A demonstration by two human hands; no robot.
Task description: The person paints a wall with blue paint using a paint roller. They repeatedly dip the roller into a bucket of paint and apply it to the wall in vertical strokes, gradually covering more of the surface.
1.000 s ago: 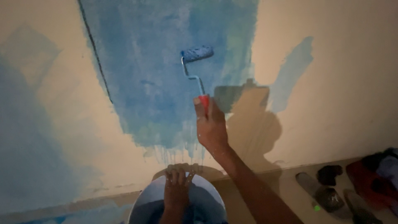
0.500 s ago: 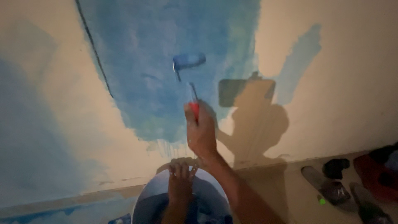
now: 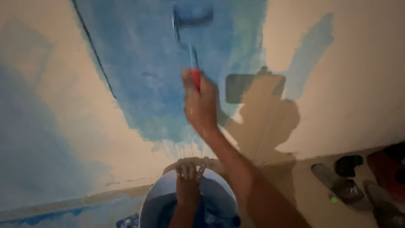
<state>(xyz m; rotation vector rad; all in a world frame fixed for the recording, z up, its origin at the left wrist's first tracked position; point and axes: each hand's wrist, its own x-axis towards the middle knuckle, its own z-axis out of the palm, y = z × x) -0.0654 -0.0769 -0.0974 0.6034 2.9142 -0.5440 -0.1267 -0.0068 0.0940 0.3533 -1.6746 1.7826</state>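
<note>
- The left hand (image 3: 187,185) is nearest the camera, low in the middle of the view, its fingers hooked over the far rim of a pale paint bucket (image 3: 154,202) and clenched on that rim; blue paint shows inside.
- The bucket sits just off the foot of the wall, where the floor (image 3: 308,190) meets it in a slanted line.
- To the right on the floor lie dark shoes and sandals (image 3: 344,181), well apart from the bucket, with bare floor between.
- The right hand (image 3: 201,103) is raised above the bucket, fist closed round the red handle (image 3: 195,79) of a paint roller (image 3: 193,14).
- The roller's blurred sleeve lies against the wall near the top edge of the view, inside the blue painted patch (image 3: 152,63).
- The patch ends in a ragged lower edge with thin drips just above the bucket; a dark line (image 3: 93,52) bounds it on the left.
- Unpainted beige wall (image 3: 363,84) lies open to the right, bearing a separate blue streak (image 3: 310,57) and the person's shadow.
</note>
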